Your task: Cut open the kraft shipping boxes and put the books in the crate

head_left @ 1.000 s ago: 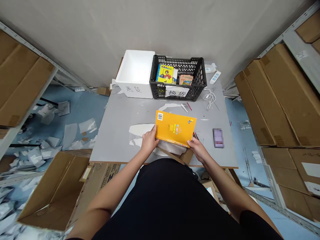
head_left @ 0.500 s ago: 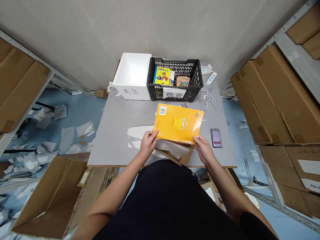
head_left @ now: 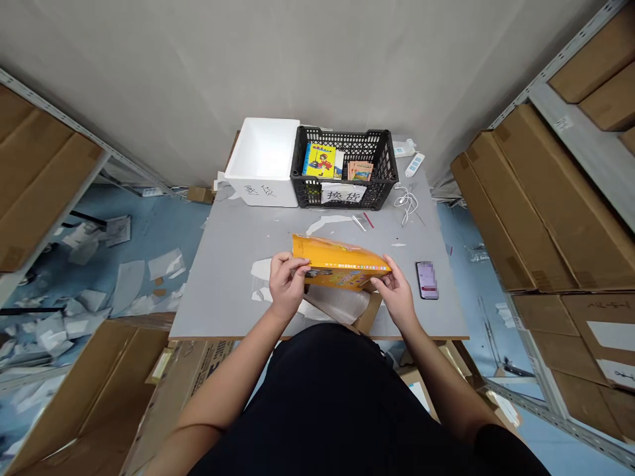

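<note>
A yellow-orange book [head_left: 342,261] is held by its two ends above the table, tilted so that its spine and part of a picture cover show. My left hand [head_left: 288,281] pinches the left end between thumb and fingers. At the right end, my right hand [head_left: 394,284] grips it the same way. Below the book, close to my body, lies an opened cardboard box [head_left: 368,316] with a translucent wrapping sheet [head_left: 342,303] in it; the book partly hides both.
A white foam box [head_left: 262,149] and a black crate [head_left: 344,195] holding several books stand at the table's back. A phone [head_left: 427,280] lies at right, near a white cable [head_left: 407,203]. Paper scraps litter the floor at left; shelves with cartons [head_left: 516,192] flank the table.
The book has tipped from showing its back cover with the barcode to showing its spine and other cover. Both hands have kept hold while turning it.
</note>
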`<action>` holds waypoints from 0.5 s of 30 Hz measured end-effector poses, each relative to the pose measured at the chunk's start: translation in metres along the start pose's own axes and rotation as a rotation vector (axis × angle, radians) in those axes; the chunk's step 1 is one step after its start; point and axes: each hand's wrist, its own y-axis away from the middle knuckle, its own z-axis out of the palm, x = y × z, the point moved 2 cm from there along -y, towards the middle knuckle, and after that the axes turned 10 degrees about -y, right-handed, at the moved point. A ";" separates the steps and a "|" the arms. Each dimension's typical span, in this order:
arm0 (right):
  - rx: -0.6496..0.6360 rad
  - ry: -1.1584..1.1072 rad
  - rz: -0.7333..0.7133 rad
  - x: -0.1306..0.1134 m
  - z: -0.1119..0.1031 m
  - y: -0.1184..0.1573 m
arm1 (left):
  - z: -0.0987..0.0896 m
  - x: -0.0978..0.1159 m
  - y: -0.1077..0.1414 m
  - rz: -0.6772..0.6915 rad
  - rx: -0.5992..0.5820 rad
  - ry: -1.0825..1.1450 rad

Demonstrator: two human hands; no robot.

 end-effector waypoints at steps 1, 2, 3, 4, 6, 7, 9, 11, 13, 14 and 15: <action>0.024 0.035 -0.033 0.002 -0.001 -0.001 | -0.001 0.004 -0.001 0.015 -0.003 0.021; 0.058 0.076 -0.072 0.002 -0.002 -0.003 | -0.003 0.008 -0.002 0.031 -0.005 0.040; 0.095 0.121 -0.114 0.001 -0.004 -0.004 | -0.004 0.012 -0.003 0.041 -0.001 0.059; 0.129 0.164 -0.157 -0.003 -0.005 -0.006 | -0.006 0.016 -0.003 0.044 0.005 0.078; 0.144 0.205 -0.230 -0.012 -0.005 -0.009 | -0.008 0.021 -0.006 0.029 0.017 0.114; 0.121 0.193 -0.253 -0.018 -0.004 -0.011 | -0.009 0.023 -0.008 0.016 0.022 0.126; 0.043 0.101 -0.264 -0.030 0.000 -0.015 | -0.012 0.024 -0.014 -0.002 0.026 0.121; 0.001 -0.001 -0.260 -0.040 0.004 -0.020 | -0.016 0.023 -0.022 0.013 0.018 0.062; 0.020 -0.050 -0.267 -0.051 0.005 -0.026 | -0.022 0.021 -0.033 0.062 0.006 -0.040; 0.033 -0.051 -0.272 -0.056 0.005 -0.029 | -0.025 0.021 -0.039 0.098 -0.013 -0.097; 0.040 -0.037 -0.272 -0.061 0.006 -0.033 | -0.027 0.022 -0.045 0.141 -0.054 -0.150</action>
